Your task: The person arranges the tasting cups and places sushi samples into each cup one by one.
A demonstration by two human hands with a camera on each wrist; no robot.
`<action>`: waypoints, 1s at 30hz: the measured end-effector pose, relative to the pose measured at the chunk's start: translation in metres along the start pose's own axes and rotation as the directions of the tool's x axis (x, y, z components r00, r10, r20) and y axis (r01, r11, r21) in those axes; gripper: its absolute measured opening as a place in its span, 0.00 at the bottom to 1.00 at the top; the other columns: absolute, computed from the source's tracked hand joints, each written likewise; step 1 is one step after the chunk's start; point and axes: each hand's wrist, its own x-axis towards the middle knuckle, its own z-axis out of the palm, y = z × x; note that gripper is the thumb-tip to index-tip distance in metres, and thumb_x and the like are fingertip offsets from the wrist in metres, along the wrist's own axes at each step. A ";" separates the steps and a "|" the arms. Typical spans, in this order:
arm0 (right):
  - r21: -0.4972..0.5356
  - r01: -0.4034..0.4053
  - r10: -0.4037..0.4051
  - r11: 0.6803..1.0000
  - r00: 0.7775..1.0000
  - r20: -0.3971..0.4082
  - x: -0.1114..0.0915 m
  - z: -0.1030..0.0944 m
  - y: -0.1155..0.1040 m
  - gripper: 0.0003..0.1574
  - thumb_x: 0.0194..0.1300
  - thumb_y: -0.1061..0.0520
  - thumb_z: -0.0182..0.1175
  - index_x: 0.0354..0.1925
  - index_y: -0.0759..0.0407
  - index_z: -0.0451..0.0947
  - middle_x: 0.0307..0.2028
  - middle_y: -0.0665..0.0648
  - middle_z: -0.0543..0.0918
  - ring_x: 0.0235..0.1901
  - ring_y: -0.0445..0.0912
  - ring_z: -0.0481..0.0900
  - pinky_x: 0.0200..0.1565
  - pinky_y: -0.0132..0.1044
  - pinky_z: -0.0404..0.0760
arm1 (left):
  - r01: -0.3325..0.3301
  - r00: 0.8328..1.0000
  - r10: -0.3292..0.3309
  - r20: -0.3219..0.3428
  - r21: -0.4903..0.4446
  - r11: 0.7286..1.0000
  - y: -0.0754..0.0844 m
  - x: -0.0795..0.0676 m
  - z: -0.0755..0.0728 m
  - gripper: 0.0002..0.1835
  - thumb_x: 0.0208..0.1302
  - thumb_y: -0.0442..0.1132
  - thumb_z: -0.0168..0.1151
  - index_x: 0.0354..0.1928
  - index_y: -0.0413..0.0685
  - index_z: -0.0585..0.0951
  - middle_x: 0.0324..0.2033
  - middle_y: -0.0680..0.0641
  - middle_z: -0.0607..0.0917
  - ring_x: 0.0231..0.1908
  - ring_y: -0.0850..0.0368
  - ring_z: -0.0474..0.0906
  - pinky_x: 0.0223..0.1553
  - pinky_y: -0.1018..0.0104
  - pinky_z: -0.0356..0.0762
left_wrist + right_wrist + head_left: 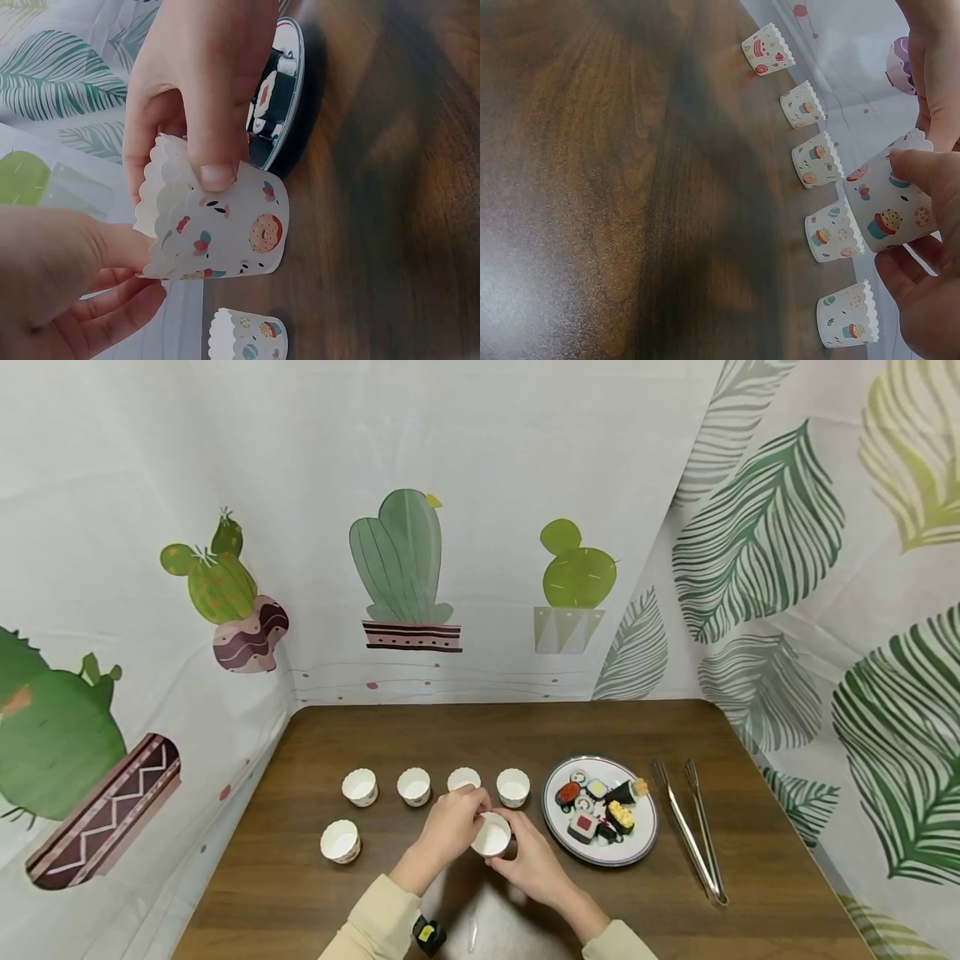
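In the head view, my left hand [453, 820] and right hand [534, 862] meet at a white paper baking cup [492, 837] above the table. My right hand grips its wall, the thumb pressing the printed side in the left wrist view. The left hand [52, 274] pinches the scalloped rim, with some fingertips hidden. The cup [225, 217] lies tilted on its side there, printed with doughnuts and sweets. Its scalloped edge looks doubled; whether several cups are nested, I cannot tell.
Several similar paper cups stand behind and to the left, such as the front left one [341, 842]. A rimmed plate [622, 856] of sushi pieces lies right, beside metal tongs [693, 843]. A black thing with a yellow patch [429, 935] is near my left sleeve.
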 end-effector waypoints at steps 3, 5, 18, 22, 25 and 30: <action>0.001 0.001 -0.001 1.000 1.000 -0.004 0.000 0.000 0.000 0.42 0.42 0.59 0.72 0.57 0.55 0.67 0.50 0.51 0.75 0.48 0.43 0.74 0.49 0.39 0.75 | 0.000 1.000 0.000 -0.012 -0.002 1.000 0.000 0.000 0.000 0.12 0.41 0.28 0.68 0.22 0.53 0.76 0.20 0.56 0.75 0.19 0.59 0.74 0.20 0.70 0.69; 0.001 0.005 -0.005 1.000 1.000 -0.008 0.000 0.001 0.000 0.43 0.42 0.59 0.72 0.57 0.55 0.67 0.50 0.51 0.75 0.48 0.43 0.74 0.49 0.39 0.75 | 0.000 1.000 0.000 -0.018 -0.001 1.000 0.000 0.000 0.000 0.12 0.41 0.28 0.68 0.22 0.53 0.76 0.20 0.56 0.75 0.19 0.58 0.75 0.20 0.70 0.69; 0.003 0.002 -0.002 1.000 1.000 -0.022 -0.001 0.003 0.002 0.42 0.42 0.58 0.72 0.57 0.55 0.67 0.50 0.50 0.74 0.47 0.42 0.74 0.48 0.39 0.75 | 0.006 1.000 -0.005 -0.017 0.021 1.000 0.003 0.001 -0.001 0.12 0.42 0.29 0.67 0.22 0.54 0.75 0.21 0.55 0.77 0.21 0.54 0.77 0.20 0.66 0.71; 0.010 0.004 -0.003 1.000 1.000 -0.027 -0.001 0.002 0.002 0.42 0.42 0.59 0.72 0.57 0.55 0.67 0.50 0.50 0.74 0.47 0.42 0.74 0.48 0.39 0.75 | 0.007 1.000 -0.007 -0.017 0.025 1.000 0.004 0.002 -0.002 0.11 0.42 0.30 0.67 0.22 0.53 0.75 0.21 0.55 0.77 0.21 0.54 0.77 0.20 0.66 0.71; 0.011 0.004 -0.004 1.000 0.999 -0.033 -0.001 0.002 0.003 0.41 0.42 0.59 0.72 0.56 0.56 0.68 0.49 0.51 0.75 0.47 0.43 0.75 0.48 0.39 0.75 | 0.011 1.000 -0.010 -0.023 0.020 1.000 0.005 0.003 -0.004 0.11 0.42 0.29 0.67 0.22 0.53 0.76 0.21 0.55 0.77 0.20 0.54 0.77 0.19 0.66 0.71; -0.008 0.011 -0.011 1.000 0.999 -0.046 0.000 0.002 0.005 0.40 0.42 0.59 0.72 0.55 0.57 0.68 0.49 0.51 0.75 0.47 0.43 0.75 0.48 0.40 0.75 | 0.002 0.999 -0.001 -0.039 0.010 1.000 0.006 0.007 -0.006 0.12 0.41 0.28 0.66 0.22 0.53 0.75 0.21 0.55 0.77 0.20 0.53 0.77 0.18 0.65 0.70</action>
